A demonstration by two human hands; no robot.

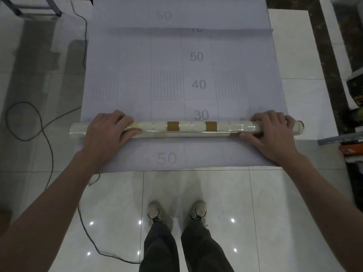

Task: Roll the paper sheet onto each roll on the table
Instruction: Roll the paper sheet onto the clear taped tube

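Left hand (110,130) and right hand (273,132) gripping roll (188,128), on paper sheet (184,79)

Indoor work area, apparently a workshop or test room: glossy white tiled floor (196,193) with dark marble border (332,75) at 2 o'clock, a loose black cable (49,146) at 9 o'clock (trailing), and a printed calibration sheet (176,85) at 12 o'clock.

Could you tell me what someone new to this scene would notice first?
Most striking is the long roll lying crosswise on the paper sheet, with the left hand and right hand pressed over its two ends. Large printed numbers 30, 40 and 50 run up the sheet beyond it, and a black cable loops over the glossy tiles at left.
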